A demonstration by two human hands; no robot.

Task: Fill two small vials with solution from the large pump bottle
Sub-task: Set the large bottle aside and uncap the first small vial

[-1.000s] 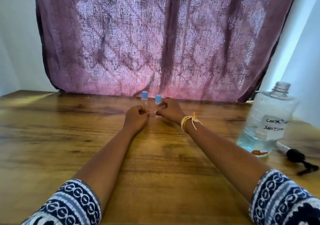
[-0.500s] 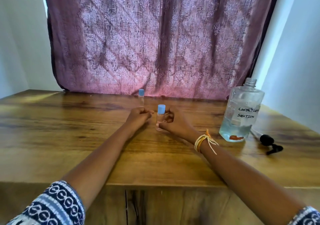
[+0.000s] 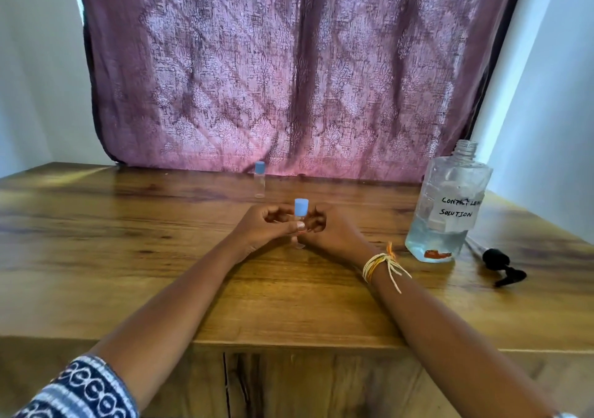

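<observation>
A small clear vial with a blue cap [image 3: 301,211] stands upright at the middle of the wooden table [image 3: 128,256], pinched from both sides by my left hand [image 3: 262,229] and my right hand [image 3: 331,234]. A second blue-capped vial [image 3: 259,179] stands alone farther back, near the curtain. The large clear bottle [image 3: 446,205], labelled contact lens solution, stands uncapped at the right with liquid low in it. Its black pump head [image 3: 499,264] lies on the table to the right of the bottle.
A purple patterned curtain [image 3: 289,73] hangs just behind the table's back edge. White walls close in on both sides. The table's front edge runs under my forearms.
My right hand drew one vial toward me from the back of the table. My left hand left the other vial and came over to grip the near one. The view backed away.
</observation>
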